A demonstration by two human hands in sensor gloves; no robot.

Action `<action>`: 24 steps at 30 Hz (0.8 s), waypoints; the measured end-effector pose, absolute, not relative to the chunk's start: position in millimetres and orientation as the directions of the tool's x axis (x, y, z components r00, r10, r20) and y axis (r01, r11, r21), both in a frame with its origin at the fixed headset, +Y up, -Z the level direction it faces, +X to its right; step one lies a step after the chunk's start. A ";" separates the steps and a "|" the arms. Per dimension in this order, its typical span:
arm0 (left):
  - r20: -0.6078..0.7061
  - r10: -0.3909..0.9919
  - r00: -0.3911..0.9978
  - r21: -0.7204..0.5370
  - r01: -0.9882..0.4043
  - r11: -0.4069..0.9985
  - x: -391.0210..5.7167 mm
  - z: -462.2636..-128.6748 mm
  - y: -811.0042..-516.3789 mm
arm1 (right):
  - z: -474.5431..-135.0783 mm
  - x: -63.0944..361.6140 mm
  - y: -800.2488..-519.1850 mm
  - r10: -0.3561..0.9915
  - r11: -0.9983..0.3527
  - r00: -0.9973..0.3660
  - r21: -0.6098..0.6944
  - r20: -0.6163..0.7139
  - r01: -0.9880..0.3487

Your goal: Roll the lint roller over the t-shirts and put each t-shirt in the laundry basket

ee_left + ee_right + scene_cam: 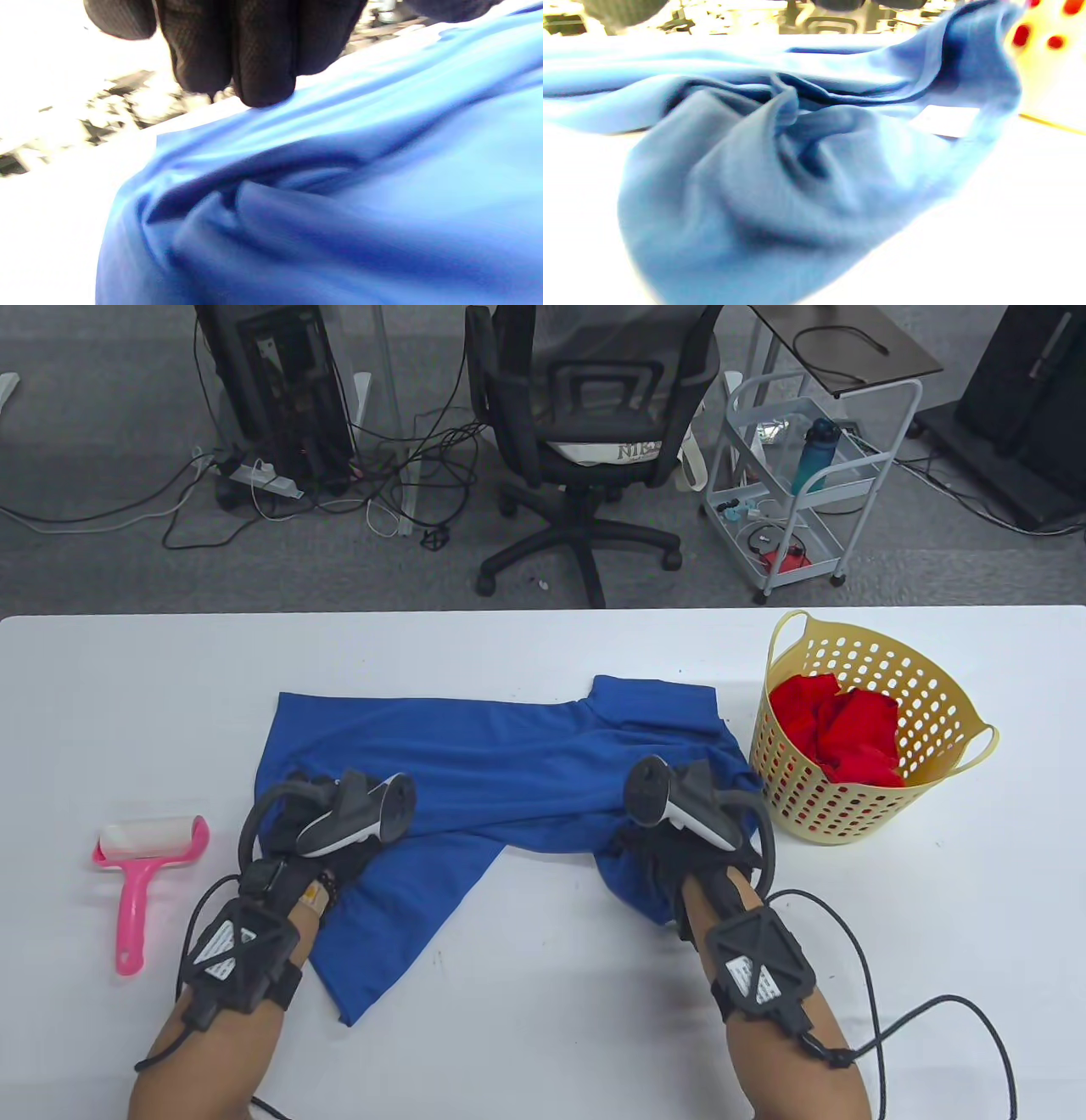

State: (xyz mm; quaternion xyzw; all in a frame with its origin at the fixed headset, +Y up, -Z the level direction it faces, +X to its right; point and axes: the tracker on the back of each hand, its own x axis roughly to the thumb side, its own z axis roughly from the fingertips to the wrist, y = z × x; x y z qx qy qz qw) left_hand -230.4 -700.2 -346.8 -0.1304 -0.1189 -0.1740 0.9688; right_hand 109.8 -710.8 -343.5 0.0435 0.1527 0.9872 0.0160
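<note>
Blue t-shirt (501,763) under both hands.

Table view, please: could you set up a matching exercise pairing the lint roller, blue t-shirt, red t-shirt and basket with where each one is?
Things:
1. lint roller
2. blue t-shirt
3. red t-shirt
4. basket

Places:
A. inside the basket
B. standing at the table's right side
C. lying alone at the table's left side
D. spread mid-table under both hands

Pairs: 1-C, 2-D, 3-A, 4-B
</note>
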 end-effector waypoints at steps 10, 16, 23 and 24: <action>0.463 -0.388 0.797 -0.352 0.568 0.744 -234.2 -253.0 -758.7 | -303.3 116.5 -759.3 -0.048 -0.936 -0.994 0.342 0.099 0.079; 0.392 -0.341 0.854 -0.125 0.417 0.900 -245.3 -268.0 -740.7 | -303.7 115.2 -741.1 -0.133 -0.986 -0.983 0.087 0.129 0.144; 0.186 -0.028 0.982 0.084 0.013 0.996 -302.0 -268.6 -686.3 | -289.3 172.4 -675.4 0.460 -0.886 -0.888 -0.052 0.010 -0.460; 0.163 0.010 0.987 0.093 -0.026 0.995 -308.1 -269.2 -682.9 | -291.4 181.6 -674.7 0.510 -0.858 -0.860 -0.082 -0.014 -0.508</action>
